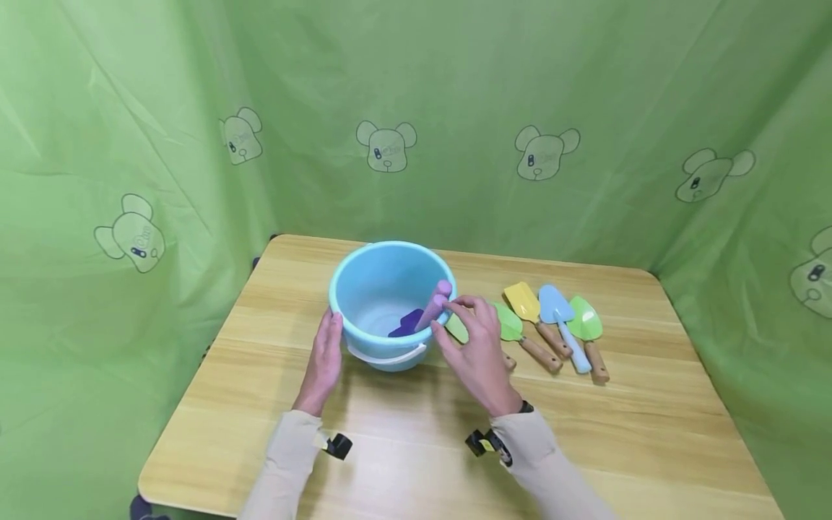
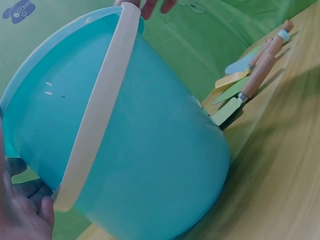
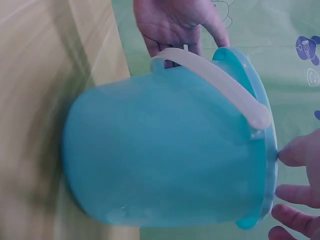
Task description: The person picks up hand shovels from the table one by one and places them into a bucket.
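A light blue bucket with a white handle stands upright on the table. My left hand holds the bucket's left side, its thumb up by the rim. My right hand is at the right part of the rim, thumb and fingertips against it. Inside, two purple tool handles lean on the wall just beside those fingertips; whether the fingers touch them I cannot tell. A dark purple blade lies at the bucket's bottom. In the left wrist view, the bucket hides most of the right hand.
Right of the bucket lie several small garden trowels: a yellow one, a light blue one and green ones, mostly wooden-handled. The right hand partly covers another green blade. A green curtain borders the wooden table.
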{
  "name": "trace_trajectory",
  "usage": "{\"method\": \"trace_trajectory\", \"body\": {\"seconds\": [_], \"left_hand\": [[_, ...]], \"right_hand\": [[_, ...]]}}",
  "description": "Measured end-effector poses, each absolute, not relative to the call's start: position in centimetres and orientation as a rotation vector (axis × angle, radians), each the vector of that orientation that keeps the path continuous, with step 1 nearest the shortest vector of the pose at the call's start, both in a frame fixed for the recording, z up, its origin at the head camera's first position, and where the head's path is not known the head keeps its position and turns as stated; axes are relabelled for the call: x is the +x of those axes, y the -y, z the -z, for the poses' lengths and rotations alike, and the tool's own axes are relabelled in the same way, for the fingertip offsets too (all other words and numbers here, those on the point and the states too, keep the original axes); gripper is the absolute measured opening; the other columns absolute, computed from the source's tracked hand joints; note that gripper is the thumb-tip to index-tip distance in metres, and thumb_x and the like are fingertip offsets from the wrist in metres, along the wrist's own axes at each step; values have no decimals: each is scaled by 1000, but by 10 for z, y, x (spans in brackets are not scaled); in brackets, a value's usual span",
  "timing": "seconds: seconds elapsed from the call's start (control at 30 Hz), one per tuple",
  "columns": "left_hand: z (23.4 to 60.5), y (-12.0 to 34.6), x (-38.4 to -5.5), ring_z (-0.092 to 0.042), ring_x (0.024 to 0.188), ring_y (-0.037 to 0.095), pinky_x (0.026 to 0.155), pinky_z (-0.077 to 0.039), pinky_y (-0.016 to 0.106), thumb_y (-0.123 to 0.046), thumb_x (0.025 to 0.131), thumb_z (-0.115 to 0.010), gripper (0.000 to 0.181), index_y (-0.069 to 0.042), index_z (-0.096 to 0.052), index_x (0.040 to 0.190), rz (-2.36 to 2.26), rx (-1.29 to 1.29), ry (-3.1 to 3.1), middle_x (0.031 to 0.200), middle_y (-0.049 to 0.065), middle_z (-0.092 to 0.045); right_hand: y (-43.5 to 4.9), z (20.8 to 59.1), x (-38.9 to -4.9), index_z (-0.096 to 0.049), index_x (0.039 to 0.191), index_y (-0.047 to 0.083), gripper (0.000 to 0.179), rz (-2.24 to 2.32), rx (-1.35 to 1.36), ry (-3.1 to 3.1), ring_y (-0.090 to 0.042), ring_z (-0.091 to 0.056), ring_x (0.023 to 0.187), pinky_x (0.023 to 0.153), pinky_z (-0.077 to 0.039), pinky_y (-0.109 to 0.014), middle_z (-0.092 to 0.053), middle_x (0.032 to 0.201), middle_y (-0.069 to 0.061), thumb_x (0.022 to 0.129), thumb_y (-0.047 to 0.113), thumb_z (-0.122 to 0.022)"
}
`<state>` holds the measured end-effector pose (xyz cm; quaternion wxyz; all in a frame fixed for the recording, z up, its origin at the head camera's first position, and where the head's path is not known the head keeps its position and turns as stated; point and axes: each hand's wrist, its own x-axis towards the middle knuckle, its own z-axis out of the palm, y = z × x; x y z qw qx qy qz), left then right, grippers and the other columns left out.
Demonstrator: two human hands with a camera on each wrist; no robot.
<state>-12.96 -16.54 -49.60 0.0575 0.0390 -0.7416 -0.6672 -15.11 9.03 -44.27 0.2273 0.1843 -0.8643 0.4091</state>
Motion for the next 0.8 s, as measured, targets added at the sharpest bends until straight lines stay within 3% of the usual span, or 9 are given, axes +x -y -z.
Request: {"method": "trace_trajectory", "body": {"seconds": [0.27,0.47,0.57,0.8], "left_hand": [[497,164,-129,-25,159,33,127,-12,71,-55,111,-25,59,-33,-21,166,2011,60,2224,170,5,-31],[498,166,-126,-23,160,30,127,-13,71,-61,109,-24,59,-41,-19,164,1998,133,2272,172,-1,-28],[499,166,-126,-22,161,29,128,-12,70,-60,110,-24,59,-38,-19,165,1984,117,2265,172,-1,-27],[498,164,-129,-22,160,34,131,-13,64,-50,112,-24,61,-23,-20,167,1955,33,2228,172,9,-28]], "right_hand": [[-129,473,-134,-73,119,2,29,-1218,416,2407,-30,-55,121,103,-46,-47,-65,124,-13,91,12,-78],[-175,501,-125,-74,112,3,19,-1228,311,2498,-31,-64,116,106,-51,-55,-73,115,-12,95,10,-74],[-198,513,-120,-74,109,1,16,-1205,224,2522,-33,-67,112,104,-51,-55,-74,111,-13,96,9,-73],[-239,535,-104,-75,109,-2,17,-1092,8,2583,-30,-70,96,88,-53,-32,-76,102,-14,96,8,-71]]}}
